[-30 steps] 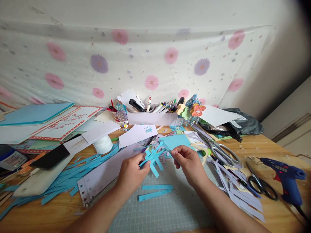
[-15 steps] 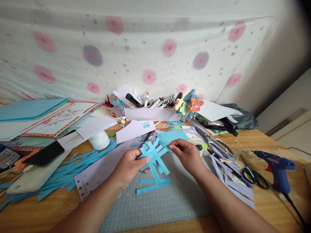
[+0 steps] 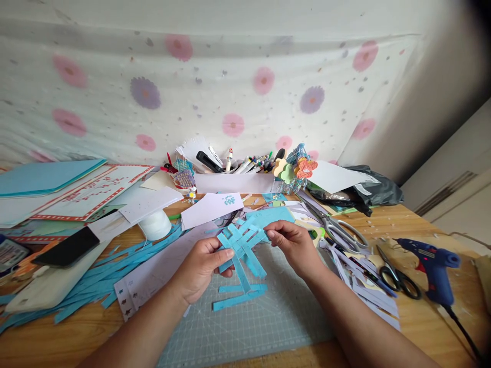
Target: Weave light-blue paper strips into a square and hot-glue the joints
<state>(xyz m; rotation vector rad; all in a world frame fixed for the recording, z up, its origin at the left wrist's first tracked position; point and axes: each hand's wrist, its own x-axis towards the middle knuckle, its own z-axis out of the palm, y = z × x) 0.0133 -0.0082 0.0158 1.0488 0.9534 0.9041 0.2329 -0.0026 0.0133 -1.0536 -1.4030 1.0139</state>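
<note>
Above the grey cutting mat (image 3: 291,317), my left hand (image 3: 205,263) pinches the left side of a lattice of woven blue paper strips (image 3: 241,243), thumb on top and fingers beneath. My right hand (image 3: 293,245) has thumb and forefinger closed on the end of a strip at the lattice's right side. Several strip ends stick out unevenly, one hanging down toward the mat. Two loose blue paper strips (image 3: 240,301) lie on the mat below. Part of the lattice's left edge is hidden by my left thumb.
A pile of blue strips (image 3: 141,271), a phone (image 3: 67,246) and a white thread spool (image 3: 155,225) lie left. To the right are grey scissors (image 3: 337,225), black scissors (image 3: 399,278), paper scraps and a blue glue gun (image 3: 431,266). A pen box (image 3: 233,183) stands behind.
The strips at the lattice's upper right now cross more closely, with my right hand still at a strip end. The whole view has shifted slightly.
</note>
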